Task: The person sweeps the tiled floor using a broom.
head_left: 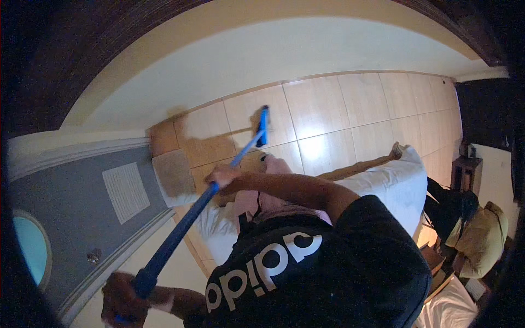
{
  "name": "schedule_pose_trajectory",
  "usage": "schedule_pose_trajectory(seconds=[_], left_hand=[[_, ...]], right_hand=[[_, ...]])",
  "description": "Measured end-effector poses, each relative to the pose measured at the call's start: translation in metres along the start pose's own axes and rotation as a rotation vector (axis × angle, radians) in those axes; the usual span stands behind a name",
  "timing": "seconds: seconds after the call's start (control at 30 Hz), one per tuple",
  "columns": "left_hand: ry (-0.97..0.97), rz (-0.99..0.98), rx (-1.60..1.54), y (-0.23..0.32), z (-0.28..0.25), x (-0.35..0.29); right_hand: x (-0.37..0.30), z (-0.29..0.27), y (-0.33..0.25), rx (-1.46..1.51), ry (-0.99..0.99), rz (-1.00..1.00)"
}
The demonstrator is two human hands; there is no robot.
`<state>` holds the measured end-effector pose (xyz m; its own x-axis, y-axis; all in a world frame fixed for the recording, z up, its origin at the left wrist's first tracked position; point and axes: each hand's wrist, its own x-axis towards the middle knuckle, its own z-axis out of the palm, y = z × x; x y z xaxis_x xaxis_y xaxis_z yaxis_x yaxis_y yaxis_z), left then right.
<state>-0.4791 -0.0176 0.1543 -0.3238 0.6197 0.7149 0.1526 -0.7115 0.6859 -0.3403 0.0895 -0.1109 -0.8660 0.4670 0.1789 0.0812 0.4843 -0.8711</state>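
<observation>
I hold a long blue broom [180,232] slantwise across my front with both hands. Around the top end of its handle my left hand [124,300] is closed, low at the left. Farther down, where the thick dark blue part meets the thinner light blue pole, my right hand [223,177] grips it. The narrow blue broom head [263,127] rests on the tiled floor [322,117], a short way from the wall. Its bristles are too small to make out clearly.
A grey door [82,202] with a vent panel [126,192] and a knob [94,255] stands at the left. A white-covered bed [383,186] lies behind my legs. A black bag [454,205] and a yellowish pillow [484,240] are at the right. A pale wall [306,46] bounds the floor.
</observation>
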Motion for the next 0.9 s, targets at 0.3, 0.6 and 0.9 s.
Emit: schedule_pose_trajectory(seconds=[0.3, 0.6, 0.9], left_hand=[[0.690, -0.476, -0.162, -0.068, 0.024, -0.094], [0.064, 0.007, -0.458, 0.043, -0.043, -0.024], [-0.511, 0.063, -0.237, 0.086, 0.054, -0.023]], right_hand=[[-0.119, -0.048, 0.070, -0.155, -0.117, 0.335], [-0.030, 0.001, -0.053, -0.081, -0.142, 0.118], [-0.021, 0.032, -0.052, 0.059, -0.074, -0.242]])
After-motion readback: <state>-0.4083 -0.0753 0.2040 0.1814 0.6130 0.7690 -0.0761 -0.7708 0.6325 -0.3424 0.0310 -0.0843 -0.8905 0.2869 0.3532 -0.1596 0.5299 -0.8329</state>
